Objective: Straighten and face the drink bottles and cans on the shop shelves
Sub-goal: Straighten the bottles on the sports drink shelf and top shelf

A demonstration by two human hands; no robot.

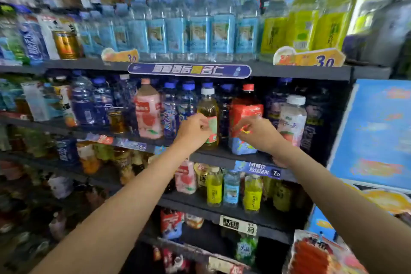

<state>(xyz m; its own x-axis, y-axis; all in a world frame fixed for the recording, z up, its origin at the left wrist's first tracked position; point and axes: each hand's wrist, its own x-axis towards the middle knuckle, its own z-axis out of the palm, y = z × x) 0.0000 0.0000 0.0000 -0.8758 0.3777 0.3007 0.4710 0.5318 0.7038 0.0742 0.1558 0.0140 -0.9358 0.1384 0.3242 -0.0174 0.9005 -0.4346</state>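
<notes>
On the second shelf (222, 157) an amber tea bottle (208, 107) with a white cap stands upright; my left hand (193, 130) is wrapped around its lower label. Just to its right stands a dark bottle with a red cap and a red-and-blue label (244, 107); my right hand (258, 132) grips its label from the front. A pink peach-drink bottle (148, 113) and blue-capped bottles (188, 100) stand to the left. A pale bottle with a white cap (292, 115) is to the right.
The top shelf holds a row of blue-labelled water bottles (198, 33) and yellow-green bottles (304, 26). Lower shelves carry yellow bottles (214, 189) and price tags (262, 170). A blue poster board (375, 131) stands at the right, snack packs (315, 253) at bottom right.
</notes>
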